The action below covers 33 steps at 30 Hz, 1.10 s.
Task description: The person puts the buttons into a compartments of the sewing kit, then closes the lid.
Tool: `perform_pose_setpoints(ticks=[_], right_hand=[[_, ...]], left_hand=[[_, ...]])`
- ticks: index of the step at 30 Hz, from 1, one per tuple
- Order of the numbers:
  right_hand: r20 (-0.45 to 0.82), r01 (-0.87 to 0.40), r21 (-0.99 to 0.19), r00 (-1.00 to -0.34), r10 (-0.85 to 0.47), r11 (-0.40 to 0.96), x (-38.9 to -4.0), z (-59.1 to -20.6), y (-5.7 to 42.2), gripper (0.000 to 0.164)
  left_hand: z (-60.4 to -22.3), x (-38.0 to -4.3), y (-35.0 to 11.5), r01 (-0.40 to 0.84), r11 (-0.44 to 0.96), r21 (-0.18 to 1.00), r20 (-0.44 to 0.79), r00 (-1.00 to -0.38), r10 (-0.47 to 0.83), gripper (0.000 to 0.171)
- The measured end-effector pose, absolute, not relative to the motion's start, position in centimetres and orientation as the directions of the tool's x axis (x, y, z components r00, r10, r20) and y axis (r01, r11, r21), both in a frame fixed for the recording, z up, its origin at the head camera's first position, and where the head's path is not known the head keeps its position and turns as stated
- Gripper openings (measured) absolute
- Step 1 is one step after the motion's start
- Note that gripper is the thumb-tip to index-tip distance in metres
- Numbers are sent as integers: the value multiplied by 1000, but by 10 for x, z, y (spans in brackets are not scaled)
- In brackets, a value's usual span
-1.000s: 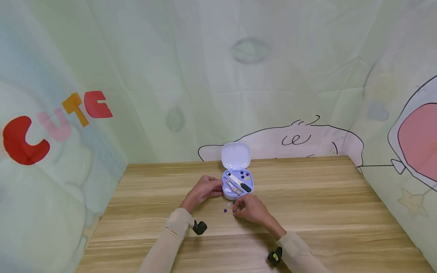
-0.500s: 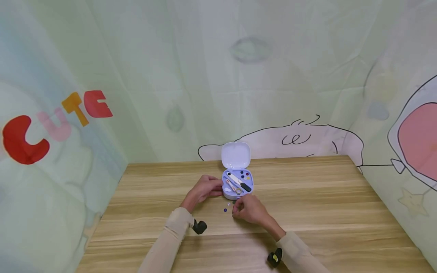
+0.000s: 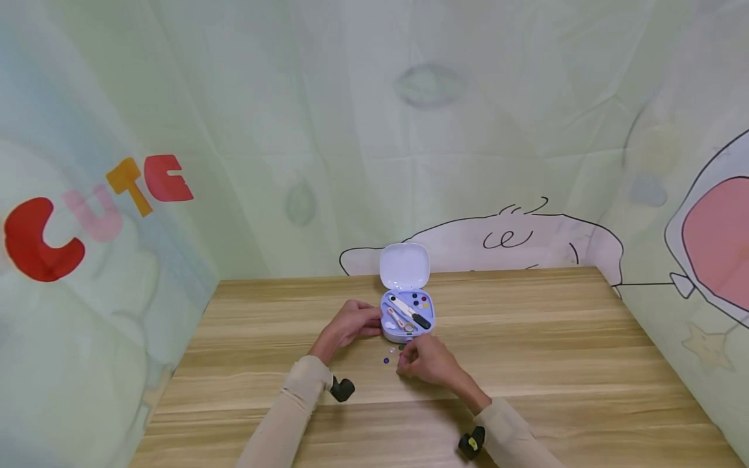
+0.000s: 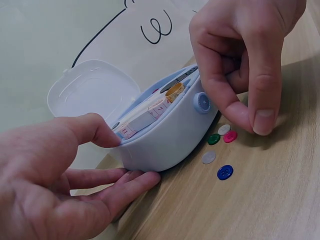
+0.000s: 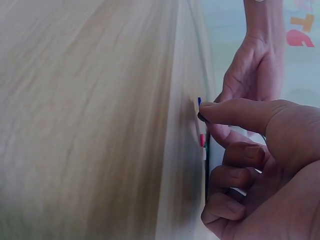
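Observation:
My left hand (image 3: 351, 323) holds the left side of an open sewing box (image 4: 160, 150), thumb on its rim and fingers against its lower wall. Just in front of the box, my right hand (image 3: 430, 357) pinches a small dark button (image 5: 201, 118) between thumb and forefinger, mostly hidden by the fingertips. Below that hand, on the table, lie a blue button (image 4: 225, 172), a green button (image 4: 214, 139), a pink button (image 4: 230, 136), a white button (image 4: 224, 129) and a clear button (image 4: 208, 157).
The box's white lid (image 3: 404, 266) stands raised at the back. Inside are a tool with a black handle (image 3: 420, 320), a printed measuring tape (image 4: 152, 116), a gold ring-shaped piece (image 4: 175, 92) and several buttons. A printed curtain (image 3: 351, 162) hangs behind the wooden table (image 3: 263, 377).
My right fingertips have shifted slightly toward the near side of the table. The left hand, the box and the loose buttons have stayed in place.

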State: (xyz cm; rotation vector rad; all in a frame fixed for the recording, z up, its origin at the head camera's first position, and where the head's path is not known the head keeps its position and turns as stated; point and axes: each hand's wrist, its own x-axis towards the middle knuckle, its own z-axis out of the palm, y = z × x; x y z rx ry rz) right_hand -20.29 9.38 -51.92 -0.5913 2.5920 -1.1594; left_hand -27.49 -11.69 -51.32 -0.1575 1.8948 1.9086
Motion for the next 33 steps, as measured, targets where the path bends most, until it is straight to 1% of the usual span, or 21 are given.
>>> perform_pose_setpoints(ticks=[5, 13, 19, 25, 33], right_hand=[[-68, -247, -780, -880, -470, 575, -204, -514, 95, 7], [-21, -273, -798, -878, -478, 538, -212, -503, 101, 7], [-53, -206, -818, -903, -427, 537, -219, -495, 106, 12], [-54, -146, -851, -932, -359, 505, -227, -481, 112, 5], [-119, -23, -868, -960, -252, 496, -242, -470, 119, 5]], left_hand=[[-512, -274, -117, -387, 36, 921, -385, -895, 224, 33], [-511, -273, -117, -387, 43, 921, -386, -896, 219, 33], [-513, -273, -117, -384, 50, 922, -385, -896, 220, 33], [-514, -274, -117, -383, 42, 923, -382, -896, 225, 33], [-513, -274, -118, -385, 52, 922, -386, -894, 227, 35]])
